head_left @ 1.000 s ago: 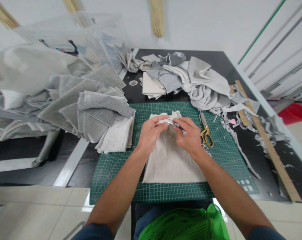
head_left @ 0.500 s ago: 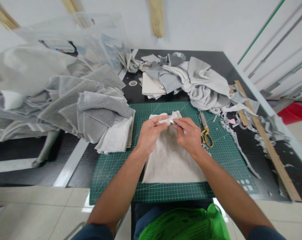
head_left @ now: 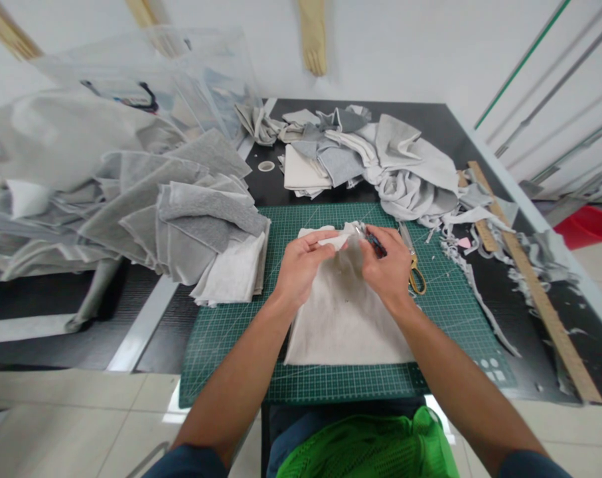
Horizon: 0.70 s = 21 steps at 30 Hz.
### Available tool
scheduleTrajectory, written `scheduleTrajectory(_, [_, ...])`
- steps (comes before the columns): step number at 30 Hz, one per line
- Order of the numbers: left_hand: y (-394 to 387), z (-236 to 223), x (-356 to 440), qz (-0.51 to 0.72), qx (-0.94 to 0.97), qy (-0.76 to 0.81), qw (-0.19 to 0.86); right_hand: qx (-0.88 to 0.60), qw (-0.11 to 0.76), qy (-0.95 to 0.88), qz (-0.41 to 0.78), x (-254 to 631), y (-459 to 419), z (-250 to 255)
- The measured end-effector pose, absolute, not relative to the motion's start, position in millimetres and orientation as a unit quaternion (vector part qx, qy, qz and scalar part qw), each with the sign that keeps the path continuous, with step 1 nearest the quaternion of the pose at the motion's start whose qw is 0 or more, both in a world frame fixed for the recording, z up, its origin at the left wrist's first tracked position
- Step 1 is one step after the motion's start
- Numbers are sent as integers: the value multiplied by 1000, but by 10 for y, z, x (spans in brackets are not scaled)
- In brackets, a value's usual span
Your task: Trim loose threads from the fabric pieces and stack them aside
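A beige piece of fabric (head_left: 348, 325) lies in front of me on the green cutting mat (head_left: 221, 358). My left hand (head_left: 303, 262) pinches the fabric's far edge between thumb and fingers, lifting a small fold of it. In my right hand (head_left: 387, 265) is a pair of thread snips (head_left: 376, 244) with dark handles; their metal tips point left, close to the pinched edge. Gold-handled scissors (head_left: 417, 275) rest on the mat just right of my right hand, partly hidden by it.
A big heap of grey cloth pieces (head_left: 131, 199) fills the left, before a clear plastic box (head_left: 221, 86). More folded cloth (head_left: 350, 156) is piled at the back. Fabric scraps (head_left: 480, 206) and a wooden ruler (head_left: 544, 299) lie at right. A tape roll (head_left: 265, 166) sits behind the mat.
My right hand has moved a little to the right with the snips, away from my left hand, and the snips' dark handles now show. The left hand keeps its pinch.
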<state>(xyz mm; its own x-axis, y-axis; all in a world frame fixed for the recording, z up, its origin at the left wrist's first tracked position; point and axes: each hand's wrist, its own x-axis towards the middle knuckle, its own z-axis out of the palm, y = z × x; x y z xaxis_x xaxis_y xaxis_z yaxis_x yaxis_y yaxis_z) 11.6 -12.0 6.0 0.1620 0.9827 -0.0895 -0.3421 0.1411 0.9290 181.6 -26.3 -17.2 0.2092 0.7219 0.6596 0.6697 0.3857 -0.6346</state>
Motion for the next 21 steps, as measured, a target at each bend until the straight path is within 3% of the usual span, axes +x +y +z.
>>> scheduleTrajectory(9, [-120, 117, 92, 541, 306, 351, 700, -466, 532, -706, 33, 1712, -354, -157])
scheduleTrajectory(21, [-113, 63, 130, 536, 289, 317, 727, -462, 535, -707, 5, 1727, -317, -215])
